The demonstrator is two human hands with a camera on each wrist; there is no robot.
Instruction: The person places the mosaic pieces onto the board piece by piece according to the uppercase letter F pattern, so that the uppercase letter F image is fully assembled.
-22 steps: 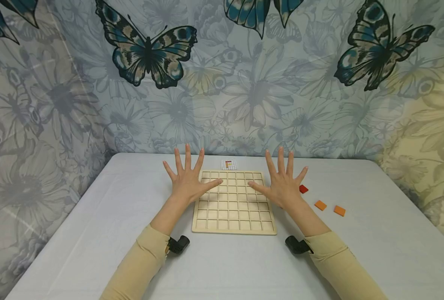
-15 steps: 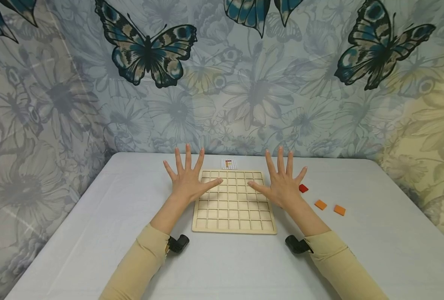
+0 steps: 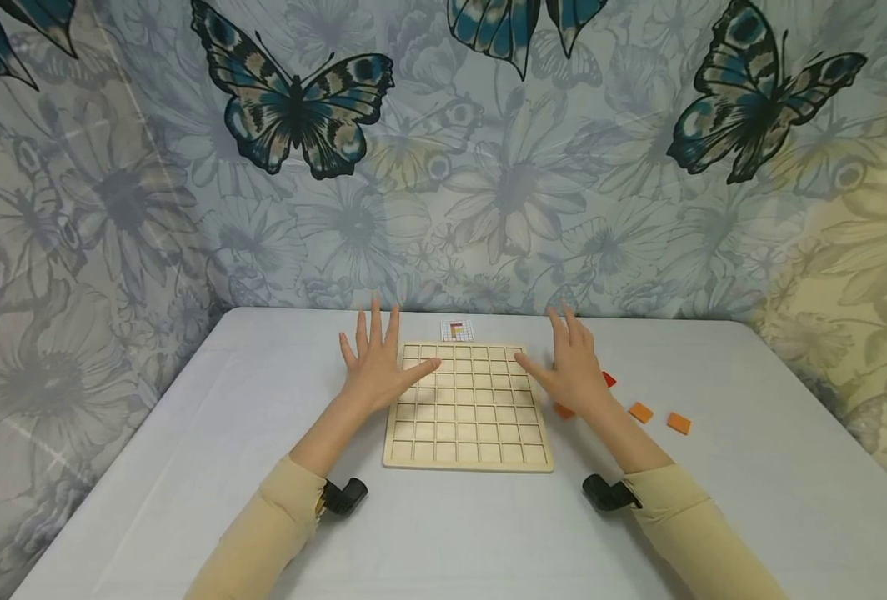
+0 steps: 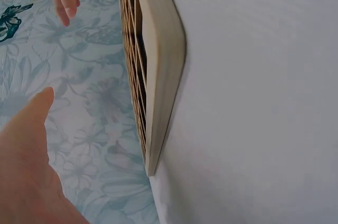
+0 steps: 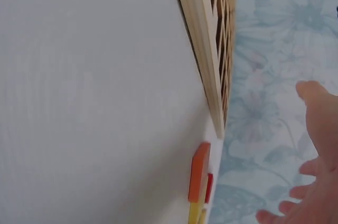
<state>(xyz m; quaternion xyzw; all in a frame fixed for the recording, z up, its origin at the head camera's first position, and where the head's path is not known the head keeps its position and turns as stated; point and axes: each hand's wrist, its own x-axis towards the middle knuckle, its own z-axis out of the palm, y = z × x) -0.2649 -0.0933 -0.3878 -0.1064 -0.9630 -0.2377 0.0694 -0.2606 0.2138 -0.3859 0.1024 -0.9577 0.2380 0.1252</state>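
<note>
A pale wooden board point(image 3: 468, 457) with a grid of square recesses lies on the white table. Above its left edge my left hand point(image 3: 372, 377) hovers, fingers spread and thumb pointing inward. My right hand point(image 3: 574, 375) hovers by the right edge, thumb toward the board and fingers extended, holding nothing. Under that hand an orange tile point(image 3: 563, 411) is partly hidden, and a red tile point(image 3: 608, 379) peeks out beside it. The right wrist view has an orange tile point(image 5: 198, 174) standing out near the board's corner, with yellow tiles point(image 5: 194, 213) close by.
Two more orange tiles, one nearer point(image 3: 641, 412) and one farther right point(image 3: 679, 423), lie on the table point(image 3: 751, 483). Behind the board is a small card point(image 3: 457, 331) printed with a coloured grid. A butterfly-patterned backdrop point(image 3: 488, 208) rises along the table's back edge.
My right hand has shifted slightly right and turned, its fingers drawn closer together, uncovering an orange tile. My left hand has turned a little, its fingers less widely spread.
</note>
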